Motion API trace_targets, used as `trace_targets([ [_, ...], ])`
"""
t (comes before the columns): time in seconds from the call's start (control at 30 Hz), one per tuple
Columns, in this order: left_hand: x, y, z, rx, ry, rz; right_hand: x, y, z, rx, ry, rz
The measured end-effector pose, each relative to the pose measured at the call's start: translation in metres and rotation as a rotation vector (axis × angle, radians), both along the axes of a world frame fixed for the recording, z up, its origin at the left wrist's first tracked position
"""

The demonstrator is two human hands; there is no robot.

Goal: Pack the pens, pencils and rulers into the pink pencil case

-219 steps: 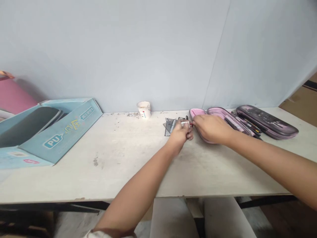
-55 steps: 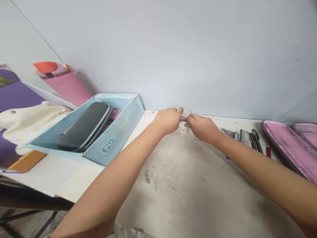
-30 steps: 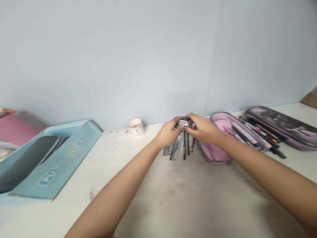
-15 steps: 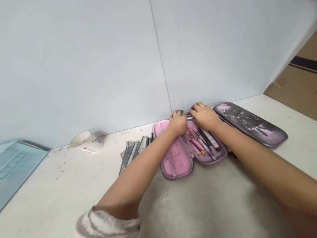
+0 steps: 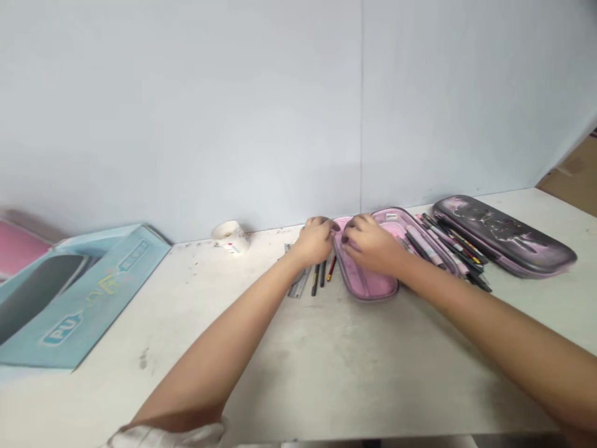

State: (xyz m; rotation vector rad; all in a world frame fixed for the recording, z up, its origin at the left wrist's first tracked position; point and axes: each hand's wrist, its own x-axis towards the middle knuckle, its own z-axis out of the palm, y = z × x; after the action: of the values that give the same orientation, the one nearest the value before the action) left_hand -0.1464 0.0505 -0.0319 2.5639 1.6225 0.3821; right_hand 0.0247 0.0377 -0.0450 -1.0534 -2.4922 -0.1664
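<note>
An open pencil case point(image 5: 373, 287) with a pink lining lies near the wall, its two halves spread side by side. My left hand point(image 5: 318, 241) is at the far left edge of its left half, fingers curled. Over that same half is my right hand point(image 5: 372, 241), fingers bent down close to the left hand's fingertips. What either hand pinches is hidden. Several pens point(image 5: 422, 247) lie in the right half. Beneath and beside my left hand are a clear ruler point(image 5: 297, 287), black pencils point(image 5: 315, 280) and a red pencil point(image 5: 331, 269).
A closed dark pencil case point(image 5: 508, 233) with a raised figure lies at the right, loose pens point(image 5: 466, 252) beside it. A white paper cup point(image 5: 232, 238) is tipped near the wall point(image 5: 209, 112). A light-blue box point(image 5: 100, 298) occupies the left of the table point(image 5: 298, 373).
The view has swung left, so things sit further right and more of the blue box shows. My left hand has shifted to the case's left edge; my right hand has moved from its right half to the left.
</note>
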Motion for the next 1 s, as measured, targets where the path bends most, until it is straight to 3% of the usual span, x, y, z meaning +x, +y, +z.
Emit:
trace_targets([
  [0.13,-0.025,-0.038,-0.021,-0.017,0.032,0.068,-0.047,-0.033,-0.007,0.038,-0.156,-0.003],
  [0.3,-0.043,-0.070,-0.024,-0.029,-0.024,0.091,-0.073,-0.041,-0.017,-0.065,-0.273,-0.204],
  [0.43,-0.048,-0.087,-0.019,-0.013,-0.130,0.170,-0.070,-0.043,-0.020,-0.008,-0.165,-0.264],
  [0.53,-0.044,-0.094,-0.017,-0.057,-0.343,0.208,-0.063,-0.053,-0.020,0.121,0.033,-0.255],
  [0.63,-0.031,-0.095,-0.019,-0.141,-0.672,0.216,-0.053,-0.064,-0.022,0.257,0.208,-0.154],
  [0.77,0.000,-0.089,-0.021,-0.216,-1.013,0.214,-0.028,-0.073,-0.026,0.371,0.282,-0.102],
  [0.9,0.046,-0.077,-0.018,-0.291,-1.035,0.151,0.017,-0.071,-0.029,0.363,0.281,-0.162],
  [1.0,0.083,-0.068,-0.019,-0.259,-0.866,0.059,0.057,-0.064,-0.034,0.335,0.234,-0.264],
])
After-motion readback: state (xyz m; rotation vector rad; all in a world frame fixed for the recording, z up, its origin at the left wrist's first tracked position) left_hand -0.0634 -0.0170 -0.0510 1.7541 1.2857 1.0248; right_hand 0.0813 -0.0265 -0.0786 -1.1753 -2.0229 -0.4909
